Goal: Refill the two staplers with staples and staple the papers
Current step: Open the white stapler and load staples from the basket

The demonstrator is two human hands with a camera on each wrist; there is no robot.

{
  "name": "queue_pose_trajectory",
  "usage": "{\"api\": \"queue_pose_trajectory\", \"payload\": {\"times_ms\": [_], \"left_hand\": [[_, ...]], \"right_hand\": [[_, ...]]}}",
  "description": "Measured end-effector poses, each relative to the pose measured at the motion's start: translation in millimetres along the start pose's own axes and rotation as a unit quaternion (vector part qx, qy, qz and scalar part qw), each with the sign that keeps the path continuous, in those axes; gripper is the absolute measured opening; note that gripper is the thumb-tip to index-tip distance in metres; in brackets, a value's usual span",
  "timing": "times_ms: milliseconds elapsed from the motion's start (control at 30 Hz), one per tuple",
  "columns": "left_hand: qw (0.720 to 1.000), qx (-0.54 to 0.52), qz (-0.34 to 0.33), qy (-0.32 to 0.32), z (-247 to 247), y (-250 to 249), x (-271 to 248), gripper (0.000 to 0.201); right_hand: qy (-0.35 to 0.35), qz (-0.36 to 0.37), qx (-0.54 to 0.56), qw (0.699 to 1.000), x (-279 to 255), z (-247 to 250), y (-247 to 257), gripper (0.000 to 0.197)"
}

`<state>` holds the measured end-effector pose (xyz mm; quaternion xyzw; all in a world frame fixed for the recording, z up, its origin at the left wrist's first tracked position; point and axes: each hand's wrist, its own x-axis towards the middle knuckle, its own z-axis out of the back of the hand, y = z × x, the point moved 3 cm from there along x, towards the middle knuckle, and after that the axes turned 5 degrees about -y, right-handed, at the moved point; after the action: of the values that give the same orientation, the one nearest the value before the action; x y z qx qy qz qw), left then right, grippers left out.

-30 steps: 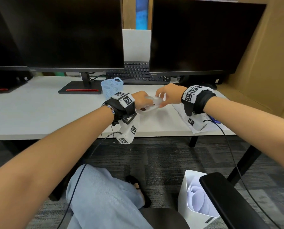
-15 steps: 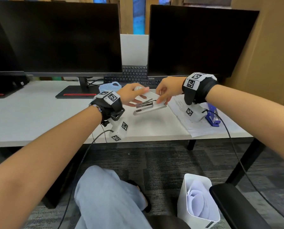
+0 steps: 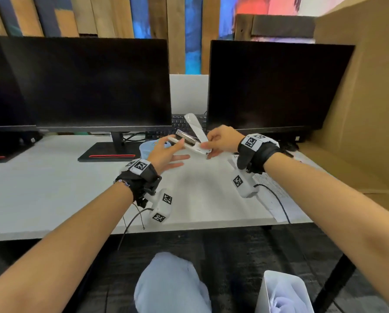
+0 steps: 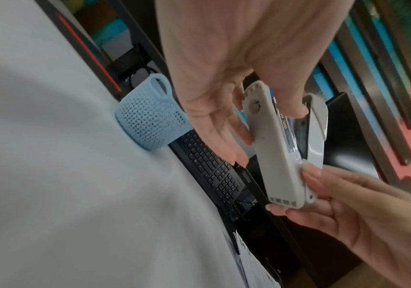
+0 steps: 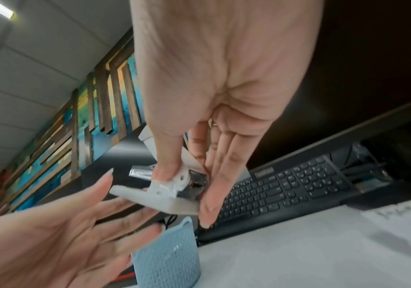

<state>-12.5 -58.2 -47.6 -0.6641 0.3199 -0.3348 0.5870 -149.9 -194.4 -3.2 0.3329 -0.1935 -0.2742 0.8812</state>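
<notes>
A white stapler (image 3: 190, 141) is held in the air above the desk (image 3: 53, 188), between the two monitors. Its lid (image 3: 194, 127) stands swung up and the metal magazine (image 3: 185, 137) is bared. My left hand (image 3: 166, 152) pinches the front end, with the thumb (image 4: 290, 105) on the magazine and straight fingers behind the base (image 4: 271, 152). My right hand (image 3: 220, 141) pinches the hinge end (image 5: 175, 185) between thumb and fingers. Printed papers (image 3: 277, 195) lie on the desk under my right forearm. No second stapler shows.
A light blue mesh basket (image 3: 148, 147) stands just behind my left hand. A black keyboard (image 3: 180, 125) lies beyond it, flanked by two dark monitors (image 3: 87, 86). A cardboard panel (image 3: 358, 109) walls the right side. A white bin (image 3: 284, 292) sits on the floor.
Both hands have raised the white stapler off the desk. Its lid, closed a second ago, now stands swung up. The head view has tilted upward.
</notes>
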Motion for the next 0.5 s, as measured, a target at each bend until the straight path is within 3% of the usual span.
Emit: {"api": "queue_pose_trajectory", "payload": {"times_ms": [167, 300, 500], "left_hand": [[1.0, -0.007, 0.016, 0.004, 2.4, 23.9, 18.8, 0.048], [0.998, 0.042, 0.015, 0.034, -0.4, 31.5, 35.8, 0.031], [0.996, 0.065, -0.018, 0.055, -4.7, 27.5, 72.0, 0.034]], "right_hand": [[-0.022, -0.026, 0.044, 0.998, 8.3, -32.7, -34.9, 0.021], [-0.036, -0.009, 0.056, 0.998, 8.5, -42.7, -42.5, 0.033], [-0.007, 0.038, 0.047, 0.998, 25.6, -40.9, -30.1, 0.043]]}}
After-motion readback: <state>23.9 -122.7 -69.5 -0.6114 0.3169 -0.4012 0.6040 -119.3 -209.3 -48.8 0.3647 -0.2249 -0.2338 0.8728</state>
